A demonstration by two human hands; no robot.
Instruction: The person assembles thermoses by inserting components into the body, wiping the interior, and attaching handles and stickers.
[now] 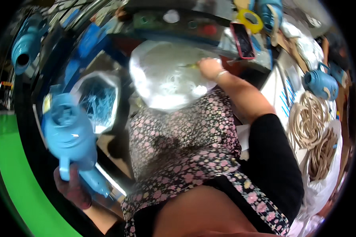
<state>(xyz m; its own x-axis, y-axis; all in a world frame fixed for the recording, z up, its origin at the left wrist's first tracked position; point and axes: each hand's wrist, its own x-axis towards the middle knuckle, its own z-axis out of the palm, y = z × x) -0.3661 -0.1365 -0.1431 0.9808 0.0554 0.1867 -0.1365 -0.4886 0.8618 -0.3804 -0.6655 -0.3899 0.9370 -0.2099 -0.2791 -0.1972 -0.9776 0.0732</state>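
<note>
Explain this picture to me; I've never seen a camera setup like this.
There is no robot here, only a person at work. The single picture comes from a wide fisheye camera worn on the head and looking down, so edges bend and the person's own floral apron fills the middle.

The left hand, seemingly in a dark glove, holds a light-blue plastic jug-shaped piece near its handle. The right hand holds a slim yellowish tool, too blurred to name, over a round white tub.

Nearby, a white-lined bin contains blue plastic scraps. On the right lie a phone, a yellow tape roll and coiled beige strips.
</note>
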